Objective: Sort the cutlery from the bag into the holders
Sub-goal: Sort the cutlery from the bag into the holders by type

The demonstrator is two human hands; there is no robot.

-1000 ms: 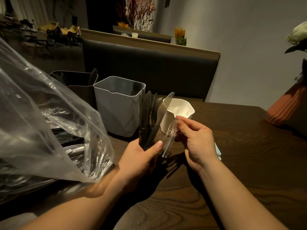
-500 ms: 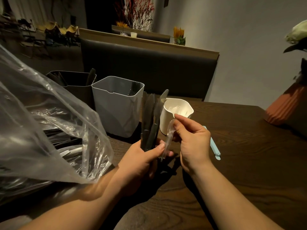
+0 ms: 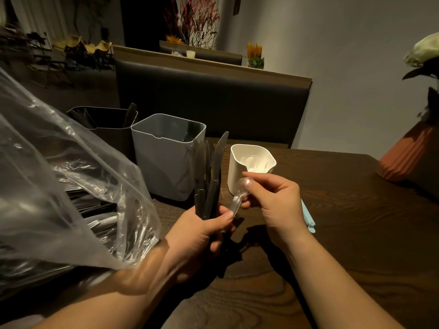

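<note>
Presently, dark knives (image 3: 209, 176) are gripped upright in the left hand (image 3: 204, 231), while 1 clear spoon (image 3: 240, 189) is pinched by the right hand (image 3: 273, 203), just before the white holder (image 3: 234, 169). Sorting is judged underway; next, the spoon is to be dropped in.

Right hand (image 3: 273, 200) curls tighter — regripping clear spoon (image 3: 240, 192).

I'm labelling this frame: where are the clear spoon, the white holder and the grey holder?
clear spoon (image 3: 241, 186), head view, on its bowl.
white holder (image 3: 234, 172), head view, on its outer wall.
grey holder (image 3: 164, 167), head view, on its front wall.
</note>
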